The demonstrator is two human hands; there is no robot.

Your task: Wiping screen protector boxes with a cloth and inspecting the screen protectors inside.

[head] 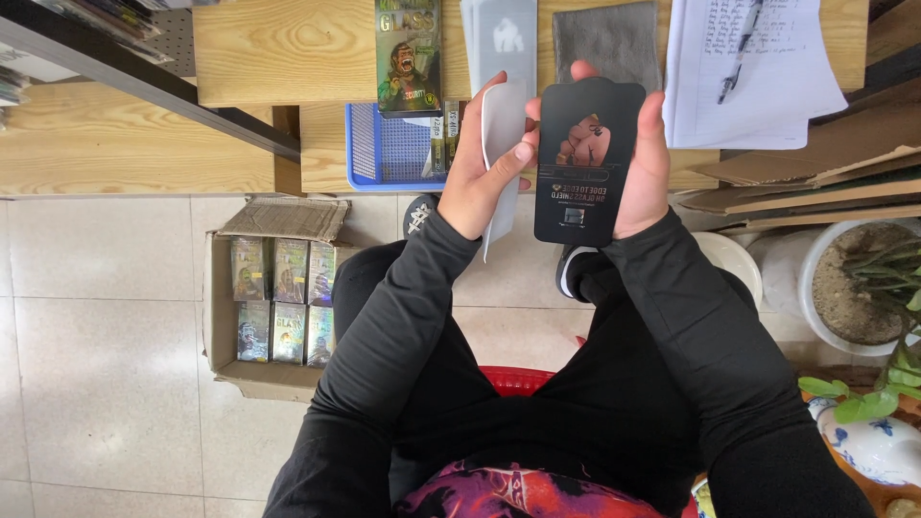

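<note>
My right hand [645, 163] holds a flat black card-like package [587, 161] with a picture and print on its face, upright in front of me. My left hand [482, 177] grips a thin white sleeve [501, 144] edge-on, right beside the black package; its thumb reaches toward the package's left edge. Both arms are in black sleeves over my lap. Just beyond the hands, on the wooden bench [288, 48], stand a colourful printed box [409, 58], a stack of white sleeves [499, 38] and a grey cloth [608, 38].
A blue mesh basket [384, 149] sits under the bench edge. An open cardboard carton [278, 297] of several printed boxes lies on the tiled floor at left. Papers with a pen [739, 67] lie at right, above cardboard sheets, a white pot with a plant [863, 288] and a red stool [523, 379].
</note>
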